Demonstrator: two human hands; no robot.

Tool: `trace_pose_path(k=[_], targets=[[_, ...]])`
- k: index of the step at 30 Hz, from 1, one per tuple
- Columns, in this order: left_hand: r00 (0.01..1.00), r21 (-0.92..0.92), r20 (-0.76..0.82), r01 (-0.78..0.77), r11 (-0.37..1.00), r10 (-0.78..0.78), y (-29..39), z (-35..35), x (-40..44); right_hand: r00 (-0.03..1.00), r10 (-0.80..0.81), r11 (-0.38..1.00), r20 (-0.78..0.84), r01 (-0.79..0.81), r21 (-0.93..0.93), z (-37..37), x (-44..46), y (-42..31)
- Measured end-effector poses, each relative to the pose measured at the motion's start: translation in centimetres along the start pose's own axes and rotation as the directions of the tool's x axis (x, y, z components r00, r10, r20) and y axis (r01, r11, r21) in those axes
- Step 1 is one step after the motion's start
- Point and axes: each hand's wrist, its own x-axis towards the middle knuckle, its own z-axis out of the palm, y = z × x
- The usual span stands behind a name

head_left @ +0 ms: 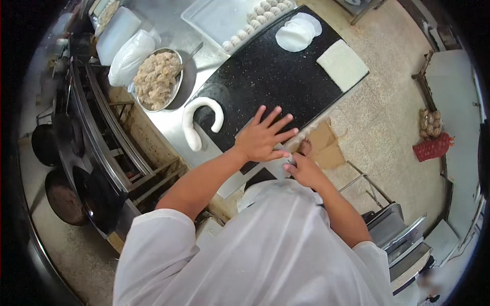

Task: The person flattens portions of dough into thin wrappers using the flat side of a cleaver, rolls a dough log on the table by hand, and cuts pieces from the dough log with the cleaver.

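Left hand spread over black surface, right hand gripping a handled blade

In the head view, the person's left hand (pixel 265 135) is wide open, palm down, fingers fanned over the near part of the black surface (pixel 250 76), toward its right edge; whether the palm presses on it cannot be told. The right hand (pixel 306 171) is curled around the handle of a flat, pale blade (pixel 277 167) at the surface's near end, close to the left thumb. A curved rope of dough (pixel 189 122) lies across the near left corner, well apart from the right hand. Round white sheets (pixel 296 34) overlap near the far end, and a square white cloth (pixel 342 65) covers the far right corner. Beyond the left edge stand a tray (pixel 219 20) holding pale rounded pieces (pixel 255 23) and a bowl (pixel 179 87) heaped with a lumpy mixture (pixel 154 79).
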Motion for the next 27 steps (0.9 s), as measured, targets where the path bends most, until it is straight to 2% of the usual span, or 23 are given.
trace_pose_path(k=[1, 2, 3, 4, 5, 6, 8, 9, 10, 11, 12, 13, 14, 15, 16, 17, 19, 21, 22, 23, 25, 26, 27], targets=[[1.000, -0.001, 0.031, 0.004, 1.000, -0.004, -0.5, -0.5, 0.5, 0.999, -0.031, 0.997, 0.016, 0.032, -0.069, 0.5, 1.0, -0.1], [0.998, -0.008, 0.069, 0.001, 1.000, -0.001, -0.7, -0.9, 0.7, 0.965, -0.228, 0.947, -0.129, 0.189, -0.259, 1.0, 2.3, 2.0], [0.996, -0.028, 0.094, -0.002, 1.000, 0.005, -0.9, -0.9, 0.8, 0.971, -0.204, 0.956, -0.123, 0.170, -0.238, 0.2, 3.1, 1.4], [1.000, 0.004, 0.029, 0.003, 1.000, -0.003, -1.9, -1.0, 2.1, 1.000, 0.014, 0.991, 0.003, -0.013, -0.135, -2.1, 4.3, -0.3], [0.998, 0.054, -0.060, 0.007, 0.998, -0.003, -3.2, -1.1, 4.0, 0.972, 0.197, 0.980, 0.132, -0.190, -0.067, -4.4, 5.0, -1.9], [0.994, 0.053, -0.104, 0.024, 0.998, -0.019, -4.0, -1.2, 5.3, 0.976, 0.188, 0.981, 0.108, -0.181, -0.065, -5.5, 4.9, -3.2], [0.991, 0.102, -0.127, -0.036, 0.994, 0.049, -4.8, -1.8, 7.1, 0.911, 0.394, 0.917, 0.120, -0.399, 0.017, -6.6, 5.0, -5.3], [0.989, 0.118, -0.124, -0.066, 0.991, 0.081, -4.5, -1.5, 6.9, 0.911, 0.392, 0.918, 0.130, -0.397, 0.014, -5.6, 4.1, -4.9], [0.982, 0.074, -0.120, -0.134, 0.988, 0.143, -4.1, -0.6, 6.1, 0.974, 0.221, 0.974, 0.039, -0.223, 0.047, -3.9, 2.3, -3.6], [0.987, 0.072, -0.110, -0.113, 0.991, 0.121, -3.1, -0.7, 4.2, 0.997, 0.038, 0.997, -0.060, -0.034, 0.072, -2.1, 1.0, -2.4], [0.977, 0.012, 0.031, -0.209, 0.978, 0.209, -1.2, -0.8, 2.0, 0.998, 0.038, 0.996, -0.046, -0.035, 0.080, 0.4, -0.1, -1.0], [0.938, -0.063, 0.159, -0.303, 0.951, 0.309, -0.6, -0.8, 1.3, 0.942, -0.236, 0.957, -0.237, 0.183, -0.223, 2.8, -0.8, 0.8], [0.935, -0.068, 0.157, -0.311, 0.948, 0.318, -1.6, -0.5, 2.5, 0.788, -0.522, 0.787, -0.328, 0.296, -0.541, 3.5, -0.6, 2.0], [0.935, -0.040, 0.135, -0.324, 0.945, 0.327, -2.4, -0.2, 3.8, 0.795, -0.504, 0.796, -0.338, 0.275, -0.539, 2.9, -0.1, 1.5], [0.940, -0.022, 0.114, -0.323, 0.946, 0.323, -2.5, 0.1, 4.5, 0.911, -0.219, 0.943, -0.350, 0.105, -0.317, 1.8, 0.2, -0.1], [0.940, -0.006, 0.106, -0.326, 0.945, 0.325, -2.5, 0.1, 4.7, 0.953, 0.087, 0.991, -0.290, -0.113, -0.074, 1.4, 0.4, -1.1], [0.938, 0.055, 0.095, -0.339, 0.939, 0.333, -4.6, -0.9, 7.9, 0.956, 0.037, 0.982, -0.291, -0.089, -0.168, -2.0, 3.2, -1.4], [0.953, 0.047, -0.047, -0.297, 0.954, 0.299, -6.3, -1.9, 9.8, 0.952, 0.246, 0.948, -0.183, -0.275, -0.159, -4.9, 4.7, -4.2], [0.946, 0.075, -0.046, -0.317, 0.945, 0.321, -6.0, -1.9, 9.5, 0.955, 0.147, 0.970, -0.257, -0.190, -0.149, -3.7, 3.7, -4.4], [0.948, 0.068, -0.045, -0.312, 0.948, 0.315, -5.2, -1.6, 8.3, 0.957, 0.151, 0.970, -0.249, -0.192, -0.151, -2.1, 2.4, -3.1], [0.947, 0.022, 0.055, -0.317, 0.948, 0.315, -2.6, -0.3, 3.9, 0.979, -0.044, 0.994, -0.201, 0.022, -0.107, 2.1, -0.2, 0.1], [0.926, -0.012, 0.108, -0.362, 0.932, 0.361, -1.2, -0.2, 2.6, 0.982, -0.040, 0.994, -0.187, 0.021, -0.104, 3.3, -1.5, 0.2], [0.896, -0.038, 0.151, -0.416, 0.909, 0.417, -0.6, 0.1, 2.6, 0.952, -0.067, 0.979, -0.299, 0.005, -0.203, 4.0, -1.9, 0.2]])
